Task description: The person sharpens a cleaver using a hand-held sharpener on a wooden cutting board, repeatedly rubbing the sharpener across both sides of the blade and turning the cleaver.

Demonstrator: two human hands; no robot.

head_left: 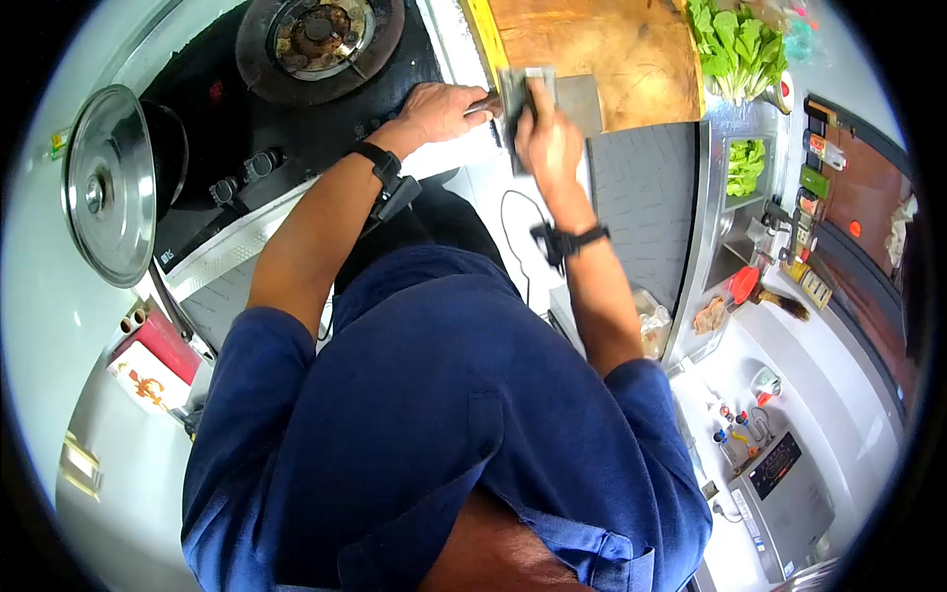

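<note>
At the edge of the wooden cutting board [612, 49], my left hand [434, 113] is closed round the handle of a cleaver [584, 106]. Its broad grey blade points right, over the board's front edge. My right hand [552, 143] grips a grey and black block [515, 104] and holds it across the blade near the handle. The block is blurred, so its exact kind does not show, and it covers part of the blade. Both wrists wear dark straps.
A black gas stove [197, 128] with a round burner [319, 37] lies to the left. A pan with a steel lid [113, 187] stands at its far left. Leafy greens [735, 49] lie right of the board, with more greens [745, 168] in the sink [732, 247].
</note>
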